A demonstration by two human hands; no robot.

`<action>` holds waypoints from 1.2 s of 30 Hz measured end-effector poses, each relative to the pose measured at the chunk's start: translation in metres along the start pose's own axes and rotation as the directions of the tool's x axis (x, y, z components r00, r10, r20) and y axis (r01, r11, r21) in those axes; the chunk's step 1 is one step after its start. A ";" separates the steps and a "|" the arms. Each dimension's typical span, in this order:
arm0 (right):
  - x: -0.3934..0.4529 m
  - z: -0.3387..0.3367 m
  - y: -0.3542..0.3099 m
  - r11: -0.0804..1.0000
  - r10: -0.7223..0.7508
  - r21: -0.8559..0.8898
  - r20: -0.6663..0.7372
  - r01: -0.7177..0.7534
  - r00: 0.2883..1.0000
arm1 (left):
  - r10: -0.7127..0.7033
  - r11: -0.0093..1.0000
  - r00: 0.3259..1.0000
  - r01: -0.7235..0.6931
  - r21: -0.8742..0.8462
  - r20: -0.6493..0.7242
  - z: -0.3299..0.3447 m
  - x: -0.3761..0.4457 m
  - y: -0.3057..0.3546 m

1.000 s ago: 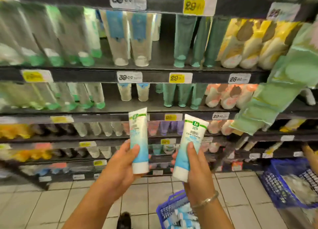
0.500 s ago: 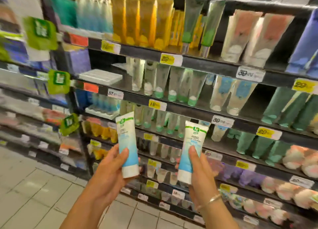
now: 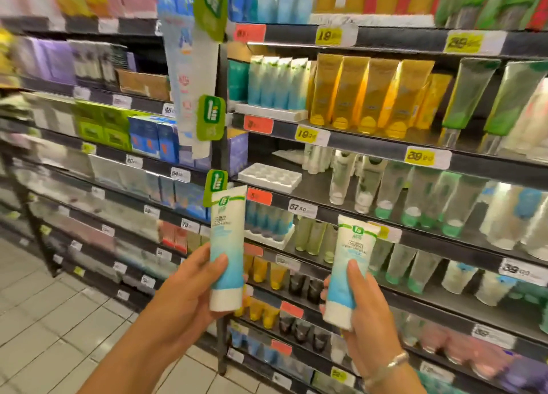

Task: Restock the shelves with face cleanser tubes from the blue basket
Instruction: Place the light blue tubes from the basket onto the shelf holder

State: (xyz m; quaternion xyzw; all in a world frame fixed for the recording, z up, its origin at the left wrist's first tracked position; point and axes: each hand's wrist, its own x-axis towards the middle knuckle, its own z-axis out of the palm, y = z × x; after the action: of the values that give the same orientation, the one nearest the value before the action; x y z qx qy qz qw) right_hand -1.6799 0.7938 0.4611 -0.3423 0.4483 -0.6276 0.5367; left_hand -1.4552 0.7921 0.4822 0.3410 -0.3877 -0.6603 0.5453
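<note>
- Head view looks along a shop aisle, with dark shelves (image 3: 385, 149) running from the near right away to the far left
- Left hand (image 3: 189, 287) grasps a white and blue tube (image 3: 226, 248) near its cap end, thumb across the front; the tube stands upright with its white cap down
- Right hand (image 3: 360, 313) grasps a second tube of the same kind (image 3: 348, 270), thumb laid up its front, cap down and tilted slightly; a silver bracelet (image 3: 385, 365) sits on that wrist
- Both tubes are held up in front of the shelves, apart from each other and touching no shelf
- Behind the right-hand tube, the shelf carries rows of clear and green tubes (image 3: 421, 201); one level higher stand yellow tubes (image 3: 370, 94) with blue and white ones just beside them on the left
- White plastic tray (image 3: 269, 175) lies on the shelf beside a few clear bottles
- Yellow price tags (image 3: 419, 156) and red tags (image 3: 258, 124) are fixed along the shelf edges; their small print is blurred
- Green hanging labels (image 3: 211, 118) stick out from a dark upright post between two shelf bays
- Left bay holds boxed goods in green, blue and purple, much of it blurred
- Floor (image 3: 53, 328) is pale square tile, visible at the lower left
</note>
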 end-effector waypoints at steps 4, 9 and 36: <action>0.019 0.042 -0.005 1.000 -0.012 0.001 0.054 0.012 0.998 | 0.081 0.997 0.997 -0.081 0.020 -0.011 -0.022 0.016 0.040; 0.051 0.071 -0.019 0.998 -0.057 -0.018 0.081 0.059 0.995 | 0.081 0.996 0.996 -0.080 0.026 -0.021 -0.038 0.030 0.060; 0.338 0.260 -0.145 0.825 -0.330 -0.408 0.212 0.391 0.920 | 0.355 0.934 0.921 -0.354 0.034 -0.157 -0.085 0.179 0.168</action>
State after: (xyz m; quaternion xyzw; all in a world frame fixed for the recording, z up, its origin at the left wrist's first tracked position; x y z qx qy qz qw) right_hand -1.5604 0.4147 0.6734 -0.5745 0.4697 -0.5751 0.3445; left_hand -1.3358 0.5869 0.5860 0.3186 -0.3994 -0.5201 0.6844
